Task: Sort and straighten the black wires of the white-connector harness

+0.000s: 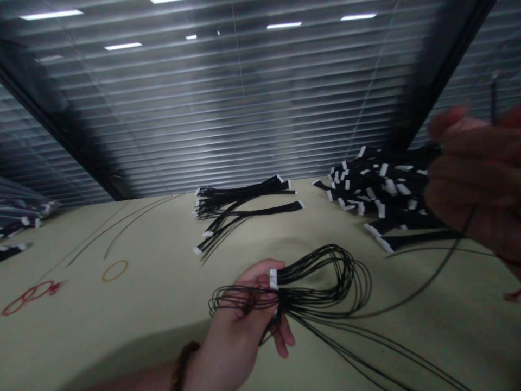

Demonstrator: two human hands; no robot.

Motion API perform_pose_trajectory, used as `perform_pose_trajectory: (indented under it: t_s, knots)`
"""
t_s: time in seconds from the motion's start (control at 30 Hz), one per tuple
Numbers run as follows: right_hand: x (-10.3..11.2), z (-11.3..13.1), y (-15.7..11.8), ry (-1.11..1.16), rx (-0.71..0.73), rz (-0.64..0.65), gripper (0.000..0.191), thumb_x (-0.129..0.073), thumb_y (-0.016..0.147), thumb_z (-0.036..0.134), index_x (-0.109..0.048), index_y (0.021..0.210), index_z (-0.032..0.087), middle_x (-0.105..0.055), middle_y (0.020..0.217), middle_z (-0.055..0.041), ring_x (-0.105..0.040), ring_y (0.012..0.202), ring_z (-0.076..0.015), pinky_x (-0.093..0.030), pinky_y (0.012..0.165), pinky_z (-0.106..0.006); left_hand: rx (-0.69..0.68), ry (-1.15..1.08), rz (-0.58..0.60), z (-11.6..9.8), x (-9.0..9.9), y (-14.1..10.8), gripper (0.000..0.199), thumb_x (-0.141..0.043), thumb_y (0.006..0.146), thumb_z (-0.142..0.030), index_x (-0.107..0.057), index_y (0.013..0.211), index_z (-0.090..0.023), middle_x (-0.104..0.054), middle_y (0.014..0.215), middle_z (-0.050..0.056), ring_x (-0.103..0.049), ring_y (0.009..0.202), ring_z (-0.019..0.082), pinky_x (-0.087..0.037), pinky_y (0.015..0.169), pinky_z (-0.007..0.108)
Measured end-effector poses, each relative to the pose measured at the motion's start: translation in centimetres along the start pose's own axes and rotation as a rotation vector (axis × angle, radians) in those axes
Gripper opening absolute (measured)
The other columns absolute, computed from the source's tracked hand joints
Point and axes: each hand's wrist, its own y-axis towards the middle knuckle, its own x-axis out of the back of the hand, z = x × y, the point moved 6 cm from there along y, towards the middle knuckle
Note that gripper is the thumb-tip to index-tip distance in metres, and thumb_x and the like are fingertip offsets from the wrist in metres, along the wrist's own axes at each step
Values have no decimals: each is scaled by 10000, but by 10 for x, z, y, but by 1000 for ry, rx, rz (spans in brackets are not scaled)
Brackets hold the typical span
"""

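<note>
Near the bottom centre, my left hand (240, 326) is closed around a looped bundle of thin black wires (337, 271). A white connector (273, 279) shows at its fingertips. Some wires loop back over the hand and others trail to the lower right. Raised at the right edge, my right hand (476, 168) is blurred, with its fingers curled together. One black wire (431, 279) runs from the bundle up to this hand, and a dark tip stands above its fingers.
Black cables with white ends (260, 203) lie at the table's back centre. A larger cable pile (378, 184) is at the back right. Red loops (30, 298) and a yellow ring (115, 271) lie left. Window blinds (244, 108) rise behind the table (154, 293).
</note>
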Motion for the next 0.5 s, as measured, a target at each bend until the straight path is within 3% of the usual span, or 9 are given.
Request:
perform_pose_trajectory:
  t_s: [0.1, 0.17, 0.27, 0.4, 0.5]
  knots:
    - [-36, 30, -17, 210, 4, 237, 229, -461, 883, 326, -591, 763, 182, -592, 556, 71, -473, 373, -14, -296, 389, -143, -35, -29, 50, 0, -2, -1, 269, -660, 776, -125, -661, 1010, -259, -695, 764, -24, -663, 474, 88, -535, 401, 135]
    - [-58, 52, -31, 91, 140, 291, 99, -541, 837, 225, -590, 752, 217, -603, 611, 62, -545, 496, -58, -359, 431, -170, -68, -45, 88, -1, -4, -3, 274, -657, 789, -139, -667, 1022, -282, -695, 757, -32, -678, 501, 94, -540, 418, 131]
    - [-79, 71, -50, -119, 339, 205, 173, -426, 912, 191, -585, 850, 215, -609, 703, 32, -548, 592, -106, -396, 540, -250, -107, -56, 150, -3, -8, -4, 283, -641, 810, -148, -660, 1046, -304, -705, 740, -33, -690, 530, 97, -543, 446, 121]
    - [-88, 73, -61, -119, 405, 141, 196, -371, 949, 200, -567, 955, 195, -635, 816, 13, -563, 679, -117, -391, 599, -265, -102, -88, 237, -1, -13, -6, 271, -612, 836, -158, -649, 1060, -305, -736, 804, -8, -697, 544, 93, -538, 458, 109]
    - [-87, 77, -61, -101, 449, 108, 198, -362, 955, 197, -559, 947, 182, -637, 802, 13, -565, 695, -116, -389, 607, -261, -124, -86, 234, -1, -14, -7, 293, -597, 841, -123, -643, 1070, -300, -735, 794, -15, -702, 556, 94, -544, 469, 109]
